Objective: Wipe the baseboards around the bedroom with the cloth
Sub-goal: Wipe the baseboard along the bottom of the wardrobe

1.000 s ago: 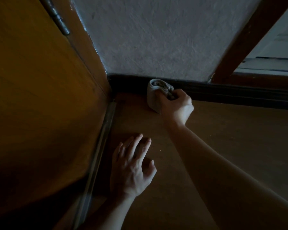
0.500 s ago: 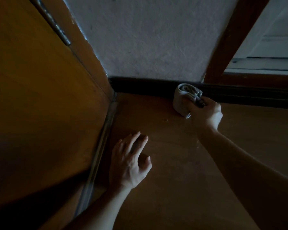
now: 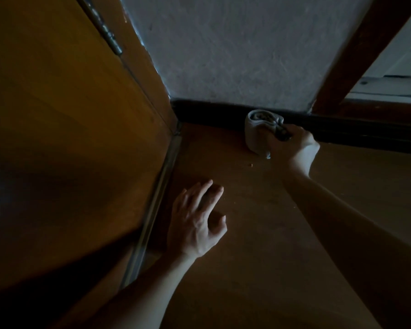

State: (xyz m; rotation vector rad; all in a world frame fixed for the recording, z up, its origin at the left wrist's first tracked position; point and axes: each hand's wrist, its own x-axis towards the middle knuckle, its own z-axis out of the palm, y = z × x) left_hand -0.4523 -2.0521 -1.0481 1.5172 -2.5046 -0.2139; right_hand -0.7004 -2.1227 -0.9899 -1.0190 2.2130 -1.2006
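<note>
A: Your cloth [image 3: 255, 132] is pale grey-white, with a darker mottled bit in its folds.
B: The baseboard [image 3: 211, 112] you see behind it is near black and plain, under a whitish-grey wall [image 3: 235, 48] with a streaky, mottled surface.
A: On your left the door [image 3: 57, 115] is amber-brown; its hinge [image 3: 109, 36] is dull grey.
B: Your floor [image 3: 259, 233] is plain mid-brown, and the post [image 3: 356, 55] at your right is dark reddish brown.

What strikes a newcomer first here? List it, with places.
The pale bunched cloth stands out most, gripped by the right hand against the dark baseboard at the foot of the white wall, right of the corner. The left hand lies spread on the brown floor nearer the camera, beside the wooden door that fills the left side.
</note>
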